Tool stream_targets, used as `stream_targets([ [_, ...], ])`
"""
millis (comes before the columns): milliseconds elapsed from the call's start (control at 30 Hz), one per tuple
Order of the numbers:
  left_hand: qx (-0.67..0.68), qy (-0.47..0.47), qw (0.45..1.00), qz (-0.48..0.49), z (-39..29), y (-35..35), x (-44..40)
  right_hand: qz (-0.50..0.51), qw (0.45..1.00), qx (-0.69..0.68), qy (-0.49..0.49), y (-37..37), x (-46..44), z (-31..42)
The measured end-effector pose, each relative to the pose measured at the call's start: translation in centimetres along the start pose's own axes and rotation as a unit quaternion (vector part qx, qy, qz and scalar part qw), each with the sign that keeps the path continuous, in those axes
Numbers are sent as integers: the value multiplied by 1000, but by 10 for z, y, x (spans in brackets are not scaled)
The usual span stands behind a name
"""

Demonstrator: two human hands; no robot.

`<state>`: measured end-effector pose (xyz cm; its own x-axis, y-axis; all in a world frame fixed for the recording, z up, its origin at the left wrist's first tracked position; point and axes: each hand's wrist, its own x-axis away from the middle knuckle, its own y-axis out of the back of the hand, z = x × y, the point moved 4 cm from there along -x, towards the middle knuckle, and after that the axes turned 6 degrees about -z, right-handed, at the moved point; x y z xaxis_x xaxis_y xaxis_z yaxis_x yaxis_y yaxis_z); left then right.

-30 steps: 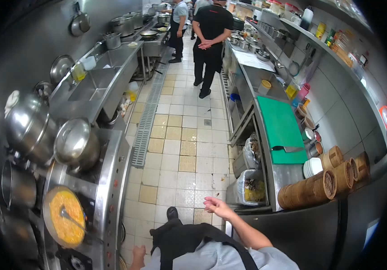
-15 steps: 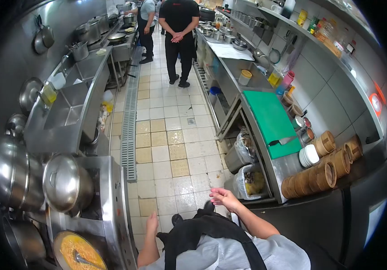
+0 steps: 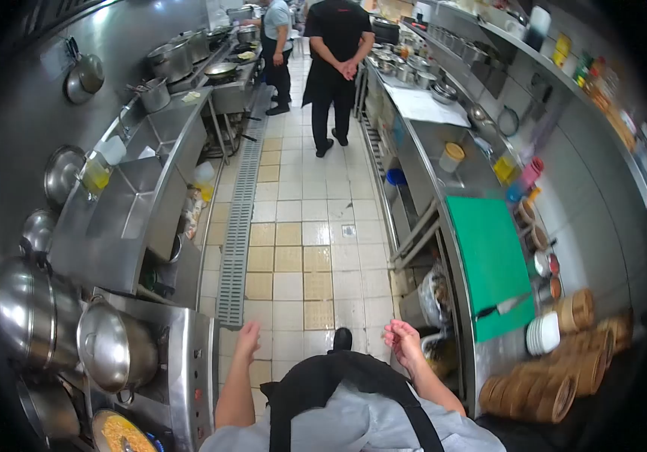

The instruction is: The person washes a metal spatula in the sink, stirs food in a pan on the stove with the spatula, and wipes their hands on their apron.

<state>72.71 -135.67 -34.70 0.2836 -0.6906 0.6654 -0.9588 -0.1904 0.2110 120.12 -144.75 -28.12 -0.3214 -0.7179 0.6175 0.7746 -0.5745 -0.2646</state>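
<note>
My left hand [image 3: 248,343] is raised over the tiled floor, just right of the stove's front edge, touching nothing; its fingers are blurred and partly turned away. On the other side of my black apron [image 3: 331,373], my right hand [image 3: 403,340] hangs in the air near the right counter, fingers curled and apart, holding nothing. Nearest to the left arm is the steel stove [image 3: 191,350] with a lidded pot [image 3: 115,348] and a pan of orange-yellow food [image 3: 121,435]. A knife [image 3: 501,306] lies on the green cutting board [image 3: 489,256] beyond my right hand.
A person in black [image 3: 338,45] stands in the aisle, back turned, hands clasped behind. Another person [image 3: 276,45] stands at the left cooking line. Steel sinks [image 3: 124,203] line the left; white bowls [image 3: 542,334] and bamboo steamers [image 3: 530,393] sit on the right. A floor grate [image 3: 239,226] runs along the aisle.
My view has moved forward along the aisle, and the pan of food has slid toward the bottom edge. My left hand has risen further into view; my right hand's fingers have curled more.
</note>
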Motion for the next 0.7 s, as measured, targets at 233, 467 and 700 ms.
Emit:
stream_targets([
  [233,-137,111,977,-123,128,37,8,80,992,99,12,-96,-147,105],
  [467,-86,200,975,-45,110,8,33,169,963,209,-3,-216,-245,130],
  [700,29,168,985,0,-50,13,-188,148,961,234,-15,-325,-287,159],
])
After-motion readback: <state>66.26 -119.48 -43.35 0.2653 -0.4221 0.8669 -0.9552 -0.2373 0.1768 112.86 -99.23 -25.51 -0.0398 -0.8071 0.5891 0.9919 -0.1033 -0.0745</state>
